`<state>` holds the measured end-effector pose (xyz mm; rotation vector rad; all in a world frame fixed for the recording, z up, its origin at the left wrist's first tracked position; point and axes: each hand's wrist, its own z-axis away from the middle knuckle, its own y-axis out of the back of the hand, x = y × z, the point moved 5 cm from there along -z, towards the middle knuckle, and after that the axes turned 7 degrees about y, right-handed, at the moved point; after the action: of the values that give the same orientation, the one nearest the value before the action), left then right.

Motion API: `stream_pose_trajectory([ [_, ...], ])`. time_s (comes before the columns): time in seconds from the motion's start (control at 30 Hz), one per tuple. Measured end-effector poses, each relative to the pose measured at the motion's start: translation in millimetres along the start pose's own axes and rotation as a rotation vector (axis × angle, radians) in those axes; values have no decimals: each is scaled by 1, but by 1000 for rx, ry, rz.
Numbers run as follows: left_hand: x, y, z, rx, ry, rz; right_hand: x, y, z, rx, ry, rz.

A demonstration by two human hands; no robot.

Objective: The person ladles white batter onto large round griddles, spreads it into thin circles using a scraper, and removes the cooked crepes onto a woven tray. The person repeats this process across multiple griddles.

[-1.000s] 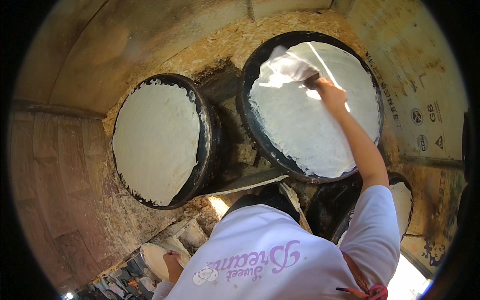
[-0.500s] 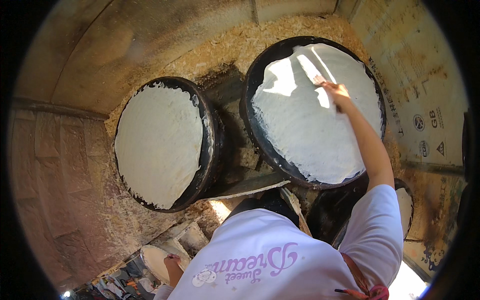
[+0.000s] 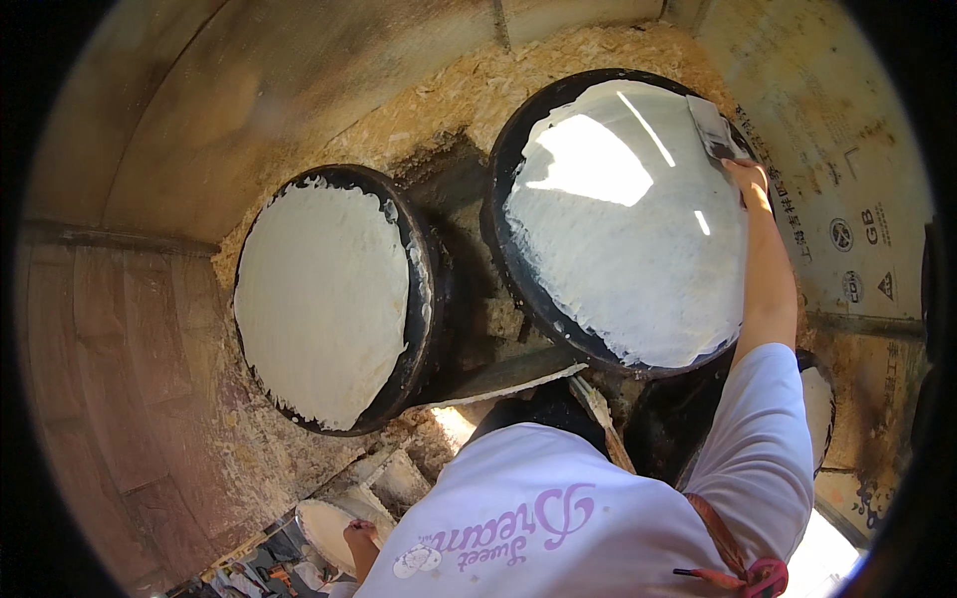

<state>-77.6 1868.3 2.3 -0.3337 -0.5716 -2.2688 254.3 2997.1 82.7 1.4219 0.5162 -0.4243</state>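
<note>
My right hand (image 3: 748, 179) grips a flat, wide scraper (image 3: 710, 125) at the right rim of a large black round pan (image 3: 528, 309). A white, wet, glossy layer (image 3: 618, 249) with ragged edges covers most of that pan, with bright reflections on it. My left hand (image 3: 361, 533) is low at the bottom left, closed beside a shallow pale round container (image 3: 319, 528); what it holds, if anything, I cannot make out. To the left, a second black pan (image 3: 424, 329) bears a similar white layer (image 3: 319, 299), matte and ragged-edged.
A third black pan (image 3: 827, 409) shows at lower right, partly behind my arm. Stained boards (image 3: 827, 149) and brown panels (image 3: 110, 369) surround the pans. A crusted strip (image 3: 498, 384) lies between them, crusted trays (image 3: 399, 478) below. Small cluttered items (image 3: 269, 573) show at bottom left.
My right hand and the scraper have moved rightward from the upper middle of the large pan to its right rim. The view has shifted slightly, so the pans appear a little lower.
</note>
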Motion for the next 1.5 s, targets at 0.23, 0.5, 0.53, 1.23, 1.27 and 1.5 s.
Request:
stream_pose_trajectory([
  [0.23, -6, -11, 15, 11, -33, 48, -118, -85, 70, -458, 31, -18],
  [0.5, -6, 6, 11, 6, -51, 70, -151, -66, 84, -277, 506, 334],
  [0.53, -8, 8, 14, 1, -48, 78, -133, -56, 57, -312, 410, 215],
  [1.23, -52, 119, 60, -61, -230, 391, -253, -154, 362, -637, 1221, -30],
  [1.27, -49, 143, 43, -28, -238, 302, -272, -165, 419, -788, 1221, -55],
  [1.5, -56, 248, 0, -320, -229, 273, -312, -295, 818, -1414, 1634, -131],
])
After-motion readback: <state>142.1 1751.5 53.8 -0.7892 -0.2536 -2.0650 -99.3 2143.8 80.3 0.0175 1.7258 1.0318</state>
